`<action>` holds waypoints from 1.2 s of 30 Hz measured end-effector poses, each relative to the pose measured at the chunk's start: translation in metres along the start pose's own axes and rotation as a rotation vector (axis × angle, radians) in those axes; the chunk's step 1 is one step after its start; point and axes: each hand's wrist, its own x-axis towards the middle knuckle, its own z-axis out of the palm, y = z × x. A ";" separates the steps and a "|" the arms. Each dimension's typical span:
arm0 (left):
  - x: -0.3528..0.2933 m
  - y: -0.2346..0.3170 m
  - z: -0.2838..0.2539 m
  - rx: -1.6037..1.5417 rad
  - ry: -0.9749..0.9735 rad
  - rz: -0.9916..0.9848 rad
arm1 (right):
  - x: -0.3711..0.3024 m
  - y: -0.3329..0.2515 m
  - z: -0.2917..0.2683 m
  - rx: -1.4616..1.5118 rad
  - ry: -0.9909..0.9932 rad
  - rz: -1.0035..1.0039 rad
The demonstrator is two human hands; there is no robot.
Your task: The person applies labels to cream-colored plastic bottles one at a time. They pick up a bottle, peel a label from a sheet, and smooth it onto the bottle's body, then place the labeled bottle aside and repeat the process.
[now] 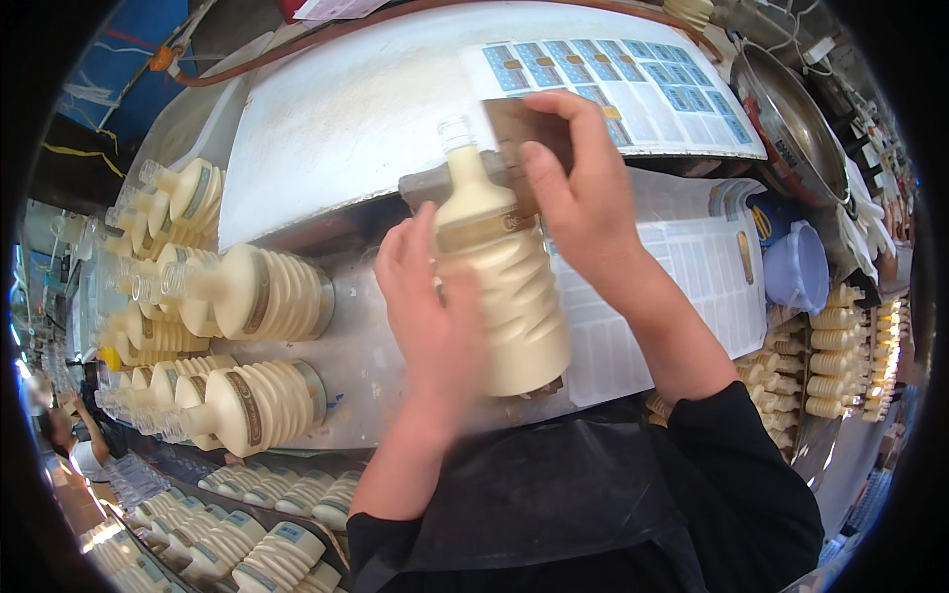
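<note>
Left hand (pixel 430 316), half-curled, is flanking the bottle (pixel 519 306), grip unclear; right hand (pixel 585 193) is pinching a brown block (pixel 529 130) beside it; steadying seems advisable.

White tabletop (pixel 336 119), blue surface (pixel 119 74) beyond its left corner

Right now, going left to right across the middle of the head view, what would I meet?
Cream ribbed bottles, the blurred left hand, a large cream bottle, the right hand, a lavender bucket, white gloves.
</note>
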 end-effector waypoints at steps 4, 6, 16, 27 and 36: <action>-0.018 0.026 0.006 0.330 -0.212 0.054 | -0.008 0.004 0.014 0.087 -0.114 -0.007; -0.019 0.023 0.006 0.293 -0.215 0.019 | -0.011 0.014 0.014 0.081 -0.086 0.018; -0.019 0.016 0.010 0.305 -0.191 -0.009 | -0.016 0.046 -0.001 0.147 -0.011 0.039; -0.019 0.016 0.009 0.250 -0.187 -0.047 | -0.024 0.050 0.004 0.098 0.043 0.129; -0.014 0.009 0.002 -0.404 -0.202 -0.330 | -0.010 0.001 0.005 0.165 -0.137 0.148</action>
